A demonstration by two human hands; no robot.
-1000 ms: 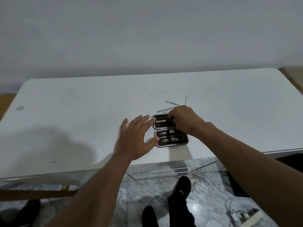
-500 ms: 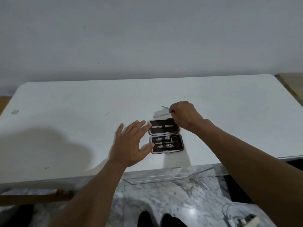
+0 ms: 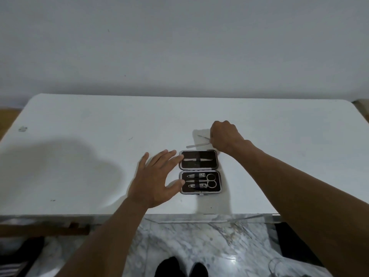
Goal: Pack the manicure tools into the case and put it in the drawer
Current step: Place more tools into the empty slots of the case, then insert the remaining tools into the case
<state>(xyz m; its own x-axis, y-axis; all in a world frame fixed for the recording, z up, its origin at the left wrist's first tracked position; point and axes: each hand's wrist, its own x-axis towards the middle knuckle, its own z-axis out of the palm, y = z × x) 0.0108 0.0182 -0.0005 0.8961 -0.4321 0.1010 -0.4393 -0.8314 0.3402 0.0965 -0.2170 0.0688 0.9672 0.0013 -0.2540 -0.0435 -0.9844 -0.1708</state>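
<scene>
Lying open on the white table [image 3: 79,156] just right of the frame's centre, the case [image 3: 200,171] shows two dark halves, one above the other. The upper half holds a single slim tool [image 3: 196,160] under a strap. The lower half holds two clippers [image 3: 196,175] and scissors [image 3: 210,180], also strapped in.

The left hand [image 3: 155,180] is spread flat with fingers splayed, gripping nothing. Its fingertips [image 3: 180,156] touch the left edge of the case's upper half, and the thumb reaches the left edge of the lower half.

The right hand [image 3: 225,136] sits above and to the right of the case, curled into a loose fist with knuckles up. A thin pointed tool [image 3: 203,137] sticks out leftward from under its fingers, so the hand seems to pinch that tool's end, though the contact itself is hidden. A flat file [image 3: 197,145] lies on the table just below that tool, between the hand and the case's top edge, and its right end runs to the hand.

Below the table's front edge, at the bottom of the frame, a marbled floor [image 3: 199,246] and dark shoes [image 3: 179,267] show.
</scene>
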